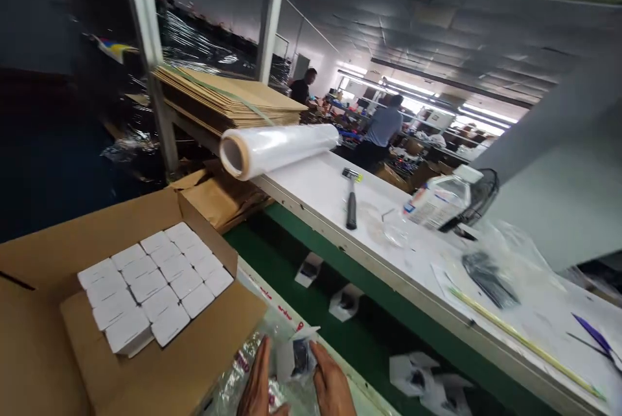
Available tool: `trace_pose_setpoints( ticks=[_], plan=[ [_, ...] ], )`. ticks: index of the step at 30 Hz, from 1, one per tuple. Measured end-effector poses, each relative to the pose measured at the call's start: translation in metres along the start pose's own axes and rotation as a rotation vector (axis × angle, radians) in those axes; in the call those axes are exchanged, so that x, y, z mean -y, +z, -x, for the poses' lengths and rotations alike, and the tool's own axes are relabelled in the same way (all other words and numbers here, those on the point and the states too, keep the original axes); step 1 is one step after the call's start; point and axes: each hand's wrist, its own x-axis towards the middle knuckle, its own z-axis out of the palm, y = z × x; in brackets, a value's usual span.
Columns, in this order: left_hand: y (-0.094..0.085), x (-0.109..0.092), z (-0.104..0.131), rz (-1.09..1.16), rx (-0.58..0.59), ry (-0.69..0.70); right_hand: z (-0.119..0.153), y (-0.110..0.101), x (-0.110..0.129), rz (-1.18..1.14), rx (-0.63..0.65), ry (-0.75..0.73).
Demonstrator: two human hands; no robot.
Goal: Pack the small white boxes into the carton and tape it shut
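At the bottom edge both my hands hold a small white packet (297, 356) with a dark part inside it. My left hand (257, 385) grips its left side and my right hand (332, 383) its right side, over crinkled clear plastic bags (238, 374). To the left stands an open cardboard box (58, 254) filled with several small white boxes (150, 283) packed in rows.
A green conveyor belt (369, 332) carries several white packets (345, 302). On the white shelf (315, 189) behind it lie a stretch-film roll (276, 147), a hammer (350, 199), a bottle (440, 199), bagged dark items (488, 277) and a pen (595, 335). Flat cardboard (228, 98) is stacked behind; people work in the distance.
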Motion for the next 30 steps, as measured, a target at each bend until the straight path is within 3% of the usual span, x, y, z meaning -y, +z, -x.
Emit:
trace_pose_setpoints(
  ticks=[4, 10, 12, 16, 19, 22, 25, 30],
  plan=[
    [0.013, 0.012, -0.003, 0.042, 0.162, -0.02, 0.04, 0.028, -0.019, -0.028, -0.03, 0.058],
    [0.024, 0.017, 0.008, 0.028, 0.08, -0.078, 0.071, 0.07, -0.028, -0.225, -0.217, 0.042],
    [0.025, 0.019, 0.004, 0.0, 0.06, -0.095, 0.073, 0.076, -0.028, -0.38, -0.268, 0.086],
    [0.027, 0.023, -0.005, -0.034, 0.033, -0.131, 0.067, 0.081, -0.031, -0.795, -0.299, 0.34],
    [0.029, 0.025, -0.004, -0.039, 0.039, -0.079, 0.058, 0.085, -0.033, -0.877, -0.224, 0.401],
    [0.03, 0.022, 0.0, -0.041, 0.025, -0.048, 0.052, 0.087, -0.029, -0.899, -0.269, 0.38],
    [0.02, 0.018, 0.003, -0.021, 0.095, -0.069, 0.046, 0.086, -0.022, -0.873, -0.24, 0.329],
    [-0.02, 0.022, 0.003, 0.231, 0.396, -0.227, 0.037, 0.083, -0.017, -0.892, -0.179, 0.314]
  ],
)
